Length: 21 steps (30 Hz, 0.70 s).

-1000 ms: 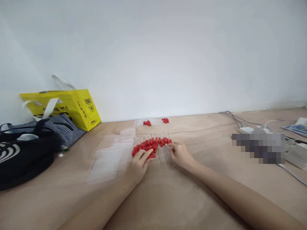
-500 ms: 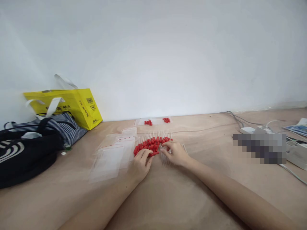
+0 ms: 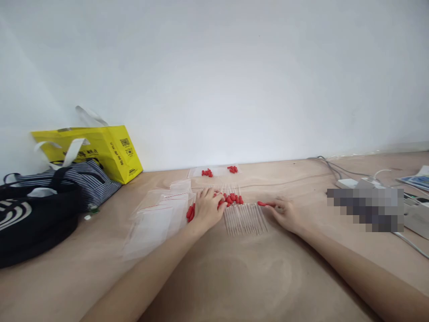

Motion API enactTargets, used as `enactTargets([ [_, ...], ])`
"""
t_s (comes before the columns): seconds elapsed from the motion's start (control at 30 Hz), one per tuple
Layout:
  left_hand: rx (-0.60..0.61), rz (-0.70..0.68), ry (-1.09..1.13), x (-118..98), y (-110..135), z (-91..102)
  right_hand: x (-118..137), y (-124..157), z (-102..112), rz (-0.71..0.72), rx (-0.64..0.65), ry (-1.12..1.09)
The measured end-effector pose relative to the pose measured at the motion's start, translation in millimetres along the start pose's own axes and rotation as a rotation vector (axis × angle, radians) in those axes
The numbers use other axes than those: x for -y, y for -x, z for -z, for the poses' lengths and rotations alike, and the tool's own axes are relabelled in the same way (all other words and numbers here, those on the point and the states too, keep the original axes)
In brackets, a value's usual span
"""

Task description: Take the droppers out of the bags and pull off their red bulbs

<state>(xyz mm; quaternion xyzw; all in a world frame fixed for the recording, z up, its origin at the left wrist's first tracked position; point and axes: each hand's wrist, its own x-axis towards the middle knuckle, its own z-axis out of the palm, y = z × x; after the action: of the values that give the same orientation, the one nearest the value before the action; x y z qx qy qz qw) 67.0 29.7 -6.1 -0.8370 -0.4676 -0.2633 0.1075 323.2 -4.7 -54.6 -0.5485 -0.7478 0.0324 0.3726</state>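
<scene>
A heap of small red caps lies on the brown table beside a row of thin clear tubes. My left hand rests palm down on the left part of the red heap, fingers curled over the caps. To the right of the tubes, my right hand pinches one red-capped piece between its fingertips. A stack of clear zip bags lies just left of my left hand.
Two small groups of red caps sit on a clear bag near the wall. A yellow bag, a striped bag and a black bag stand at the left. Cables and a power strip lie at the right.
My right hand has moved right, away from the heap, holding a red-capped piece, uncovering the row of tubes. My left hand has slid forward onto the red caps.
</scene>
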Motion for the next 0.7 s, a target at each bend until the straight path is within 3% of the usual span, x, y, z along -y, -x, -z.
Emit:
enactTargets([
  [0.07, 0.150, 0.084, -0.019, -6, -26, -9.7, -13, 5, 8, -0.168, 0.021, 0.065],
  [0.13, 0.208, 0.121, -0.024, -13, -48, -24.2, -15, 8, 11, -0.273, 0.061, 0.102],
  [0.27, 0.331, 0.193, -0.043, -23, -77, -55.5, -3, 6, 4, -0.313, 0.122, 0.041],
  [0.43, 0.424, 0.217, -0.112, -30, -88, -75.4, 7, 1, -7, -0.298, 0.141, -0.135],
  [0.7, 0.453, 0.229, -0.163, -35, -98, -83.2, 22, -5, -11, -0.356, 0.073, -0.184],
])
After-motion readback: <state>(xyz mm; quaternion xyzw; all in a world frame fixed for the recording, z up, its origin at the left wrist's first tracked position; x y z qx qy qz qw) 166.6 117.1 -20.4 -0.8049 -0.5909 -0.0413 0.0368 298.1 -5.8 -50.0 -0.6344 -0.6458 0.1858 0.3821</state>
